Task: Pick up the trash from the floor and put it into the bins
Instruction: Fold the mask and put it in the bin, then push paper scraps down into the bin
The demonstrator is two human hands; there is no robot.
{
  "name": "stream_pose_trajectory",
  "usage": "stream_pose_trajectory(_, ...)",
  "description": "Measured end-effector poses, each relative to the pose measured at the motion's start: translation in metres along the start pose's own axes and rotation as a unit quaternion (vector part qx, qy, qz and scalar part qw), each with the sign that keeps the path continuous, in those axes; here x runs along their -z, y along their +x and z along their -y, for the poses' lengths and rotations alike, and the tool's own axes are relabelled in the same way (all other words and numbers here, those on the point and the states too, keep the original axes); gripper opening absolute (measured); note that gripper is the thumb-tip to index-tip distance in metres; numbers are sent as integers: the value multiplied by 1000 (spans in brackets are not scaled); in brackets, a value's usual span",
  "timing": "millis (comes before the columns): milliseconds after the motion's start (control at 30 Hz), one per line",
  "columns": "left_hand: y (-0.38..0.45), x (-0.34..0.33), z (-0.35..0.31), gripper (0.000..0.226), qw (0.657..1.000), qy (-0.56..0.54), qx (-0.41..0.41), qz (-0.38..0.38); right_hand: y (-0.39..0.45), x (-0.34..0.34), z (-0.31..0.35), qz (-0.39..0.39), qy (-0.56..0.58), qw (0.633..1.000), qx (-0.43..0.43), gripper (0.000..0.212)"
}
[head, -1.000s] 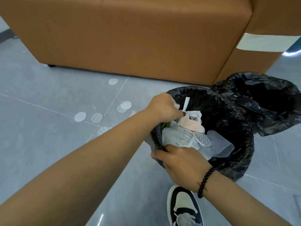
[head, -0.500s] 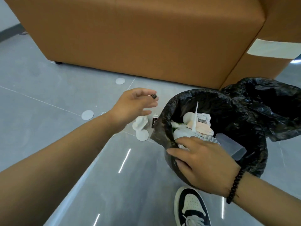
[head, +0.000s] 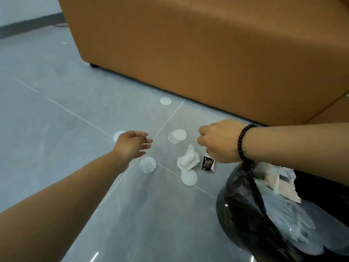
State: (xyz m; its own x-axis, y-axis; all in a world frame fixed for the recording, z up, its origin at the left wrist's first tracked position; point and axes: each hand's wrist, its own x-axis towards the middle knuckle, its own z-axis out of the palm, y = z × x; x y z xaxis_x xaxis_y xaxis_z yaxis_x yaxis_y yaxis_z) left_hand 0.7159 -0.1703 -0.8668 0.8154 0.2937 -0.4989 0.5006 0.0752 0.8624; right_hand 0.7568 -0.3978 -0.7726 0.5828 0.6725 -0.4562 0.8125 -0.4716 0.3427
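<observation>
The right hand (head: 217, 141) is off the bin (head: 243, 210) rim now, reaching over the floor by the black wrapper (head: 208, 163). The left hand (head: 132, 145) is out of the bin too, open above the paper discs (head: 148, 164).

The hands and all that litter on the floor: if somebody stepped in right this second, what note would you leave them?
Left hand: open, empty, reaching over the floor above a patterned disc.
Right hand: fingers curled just above the small dark wrapper; whether it grips anything cannot be told.
Done: the black-bagged bin at right already holds paper and plastic scraps.
Left: the crumpled tissue, the wrapper, a plain disc below the tissue, two overlapping discs, one disc partly behind the left hand, and one disc near the brown sofa.
</observation>
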Motion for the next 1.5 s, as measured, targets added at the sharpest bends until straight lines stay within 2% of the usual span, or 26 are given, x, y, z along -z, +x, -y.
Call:
stream_pose_trajectory(133, 35, 11, 27, 22, 999, 35, -15, -14, 83, -17, -28, 88, 40, 992, -77, 30)
stream_pose_trajectory(233, 59, 18, 44, 29, 987, 131, -61, -72, 123, -31, -36, 122, 34, 988, -86, 32)
stream_pose_trajectory(333, 78, 23, 57, 35, 965, 192, -129, -126, 156, -36, -49, 84, 86, 986, -112, 37)
stream_pose_trajectory(433, 96, 30, 68, 39, 943, 239, -193, -128, 179, -33, -65, 18, 157, 976, -152, 41)
stream_pose_trajectory(533, 117, 35, 82, 41, 916, 327, -203, -111, 202, -39, -72, 22, 174, 967, -186, 43)
stream_pose_trajectory(633, 143, 39, 88, 42, 892, 383, -204, -125, 238, -50, -69, 22, 219, 952, -211, 49)
stream_pose_trajectory(867, 178, 48, 108, 48, 867, 388, -267, -163, 325, -66, -64, -54, 354, 893, -272, 57)
stream_pose_trajectory(933, 180, 46, 107, 49, 870, 380, -263, -170, 346, -74, -66, -74, 377, 880, -278, 62)
stream_pose_trajectory(1000, 182, 47, 107, 52, 870, 382, -261, -170, 363, -84, -69, -57, 385, 882, -266, 70)
stream_pose_trajectory(1100, 180, 48, 108, 56, 872, 381, -256, -170, 373, -98, -73, 35, 353, 905, -234, 78)
stream_pose_trajectory(1167, 181, 48, 106, 58, 876, 369, -249, -185, 373, -104, -74, 51, 323, 922, -209, 79)
stream_pose_trajectory(1233, 183, 46, 106, 56, 876, 364, -246, -197, 364, -102, -69, 24, 319, 926, -200, 75)
stream_pose_trajectory(1400, 185, 46, 107, 52, 873, 371, -249, -197, 323, -105, -37, -74, 327, 926, -176, 47)
stream_pose_trajectory(1500, 188, 46, 110, 50, 869, 376, -247, -206, 311, -102, -21, -96, 354, 908, -203, 42)
